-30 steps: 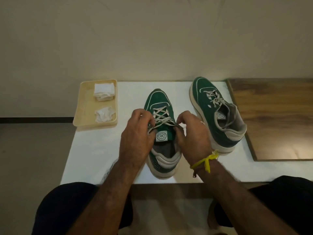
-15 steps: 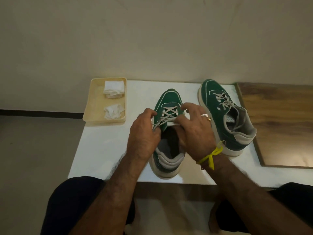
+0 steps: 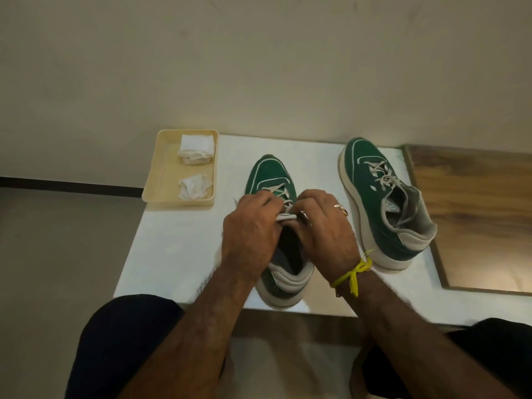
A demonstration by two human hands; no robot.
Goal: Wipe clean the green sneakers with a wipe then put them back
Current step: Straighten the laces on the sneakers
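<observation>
White tabletop (image 3: 172, 254) — rectangular, pale and matte. Lying directly on it: a cream tray (image 3: 161, 168) at the far left corner; one green sneaker (image 3: 272, 174) at the middle, toe pointing far; a second green sneaker (image 3: 374, 197) to its right, toe also far, heel angled right; a wooden board (image 3: 475, 220) at the right edge, just beside that sneaker.

One head-worn wide-angle camera looks forward and steeply down from close above. It faces a white tabletop (image 3: 178, 249) against a beige wall (image 3: 259, 67).
</observation>
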